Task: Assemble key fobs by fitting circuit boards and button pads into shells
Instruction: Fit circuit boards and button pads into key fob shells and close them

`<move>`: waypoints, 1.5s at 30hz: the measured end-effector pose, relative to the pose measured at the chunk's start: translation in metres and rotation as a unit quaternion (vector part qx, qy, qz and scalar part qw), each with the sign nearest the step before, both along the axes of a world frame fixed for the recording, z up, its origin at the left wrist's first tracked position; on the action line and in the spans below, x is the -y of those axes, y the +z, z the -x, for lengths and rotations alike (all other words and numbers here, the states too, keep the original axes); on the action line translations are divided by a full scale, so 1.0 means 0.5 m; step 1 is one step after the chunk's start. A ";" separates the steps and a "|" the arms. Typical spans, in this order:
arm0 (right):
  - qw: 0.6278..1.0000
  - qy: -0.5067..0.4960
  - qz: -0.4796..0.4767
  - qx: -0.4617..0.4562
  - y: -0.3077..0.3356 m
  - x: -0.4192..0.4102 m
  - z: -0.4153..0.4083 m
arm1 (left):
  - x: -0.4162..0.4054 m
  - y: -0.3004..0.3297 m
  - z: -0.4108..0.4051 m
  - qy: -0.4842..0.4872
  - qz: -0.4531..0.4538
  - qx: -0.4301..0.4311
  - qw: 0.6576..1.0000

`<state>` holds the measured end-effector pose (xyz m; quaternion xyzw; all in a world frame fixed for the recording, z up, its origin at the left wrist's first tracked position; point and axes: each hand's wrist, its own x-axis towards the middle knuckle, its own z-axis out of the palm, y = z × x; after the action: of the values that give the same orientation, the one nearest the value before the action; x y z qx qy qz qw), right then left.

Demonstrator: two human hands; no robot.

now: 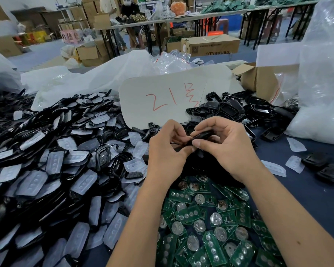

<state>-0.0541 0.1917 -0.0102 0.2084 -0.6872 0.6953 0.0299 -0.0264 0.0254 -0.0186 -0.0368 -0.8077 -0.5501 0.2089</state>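
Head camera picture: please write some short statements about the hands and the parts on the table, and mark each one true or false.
1. Both hands hold one black shell between them. True: the left hand and the right hand pinch it together.
2. The green circuit boards lie under the forearms, near the camera. True.
3. The cardboard sheet carries blue writing. False: the writing is red.
4. The translucent button pads are piled mostly on the person's right. False: the big pile is on the left; only a few pads lie on the right.
5. The right hand rests flat on the table. False: it is raised, gripping the shell.
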 end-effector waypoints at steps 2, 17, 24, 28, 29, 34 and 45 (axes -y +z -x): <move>1.000 -0.010 -0.010 -0.015 0.001 0.001 0.000 | 0.001 0.000 0.001 -0.002 0.002 0.002 1.000; 1.000 -0.017 -0.011 -0.013 -0.005 0.001 0.005 | -0.003 0.007 -0.002 -0.026 -0.100 0.035 0.994; 0.999 -0.027 -0.026 0.035 -0.008 0.006 0.009 | -0.001 0.011 -0.001 -0.090 -0.323 0.091 0.938; 0.999 -0.026 -0.043 0.011 -0.003 0.008 0.005 | 0.001 0.013 0.000 -0.132 -0.351 0.111 0.920; 0.999 -0.023 -0.041 0.004 -0.002 0.007 0.004 | 0.000 0.014 -0.001 -0.143 -0.357 0.114 0.916; 0.999 0.002 0.004 0.039 -0.005 0.005 0.005 | -0.002 0.019 -0.005 -0.179 -0.369 0.124 0.904; 0.991 0.051 0.062 0.106 -0.012 0.004 0.013 | -0.002 0.019 -0.007 -0.184 -0.351 0.127 0.909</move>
<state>-0.0606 0.1894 -0.0162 0.1659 -0.6304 0.7555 -0.0656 -0.0229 0.0263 -0.0090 -0.0394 -0.5614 -0.8266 -0.0005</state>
